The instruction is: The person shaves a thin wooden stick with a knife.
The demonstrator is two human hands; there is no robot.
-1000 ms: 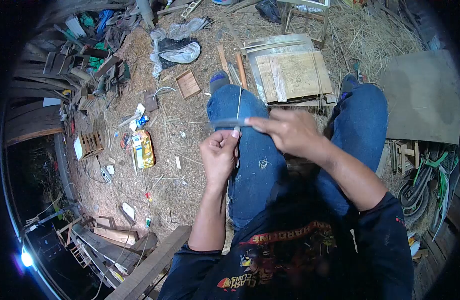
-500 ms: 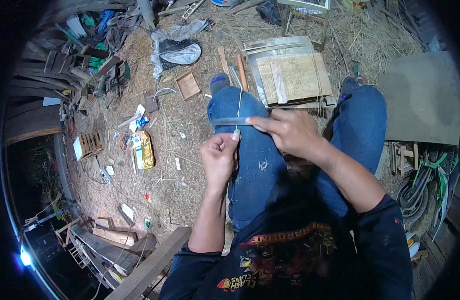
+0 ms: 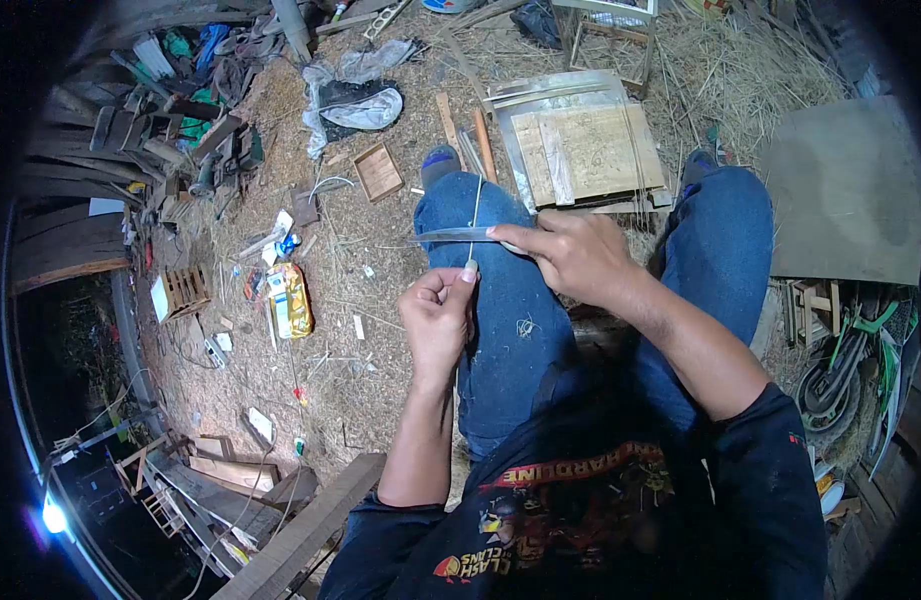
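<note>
My left hand is closed, with thumb and finger pinching the lower end of a thin stick above my thigh. The stick points away from me over the jeans knee. My right hand is closed around a knife, its handle hidden in the fingers. The knife blade points left and lies across the stick, just beyond my left fingertips. A small tuft of shavings rests on the thigh.
Ahead lies a wooden board on a metal sheet, beside an orange rod. A small wooden box and a gold packet are on the littered ground to the left. A flat panel lies at right, a wooden beam at lower left.
The knife and my right hand have shifted slightly along the stick, and the blade is less blurred than a second ago. My left hand keeps its pinch in nearly the same place.
</note>
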